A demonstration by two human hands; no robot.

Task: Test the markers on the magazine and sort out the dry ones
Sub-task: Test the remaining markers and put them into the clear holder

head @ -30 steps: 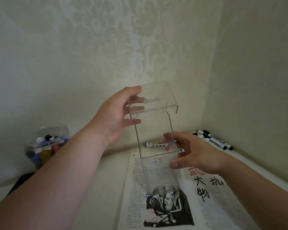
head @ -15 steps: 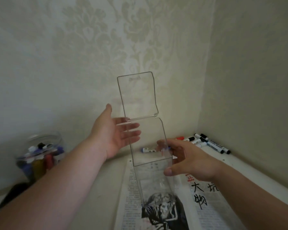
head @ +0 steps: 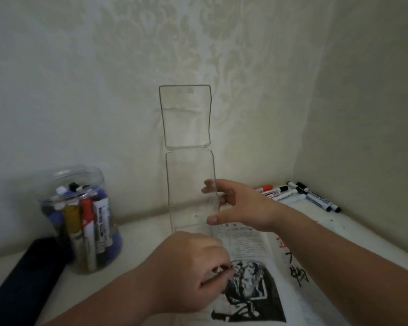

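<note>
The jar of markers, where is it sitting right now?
In the head view the jar of markers stands at the left near the back wall, left of the tall clear box and right beside a dark flat thing.

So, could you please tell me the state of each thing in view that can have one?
Box: upright, lid flipped open, looks empty.
Right hand: grips the box's right wall.
Left hand: fingers curled; unclear whether it holds anything.
Jar: upright.
Jar markers: standing inside, capped.
Loose markers: lying capped by the right wall.
Magazine: lying open, right page inked.
</note>
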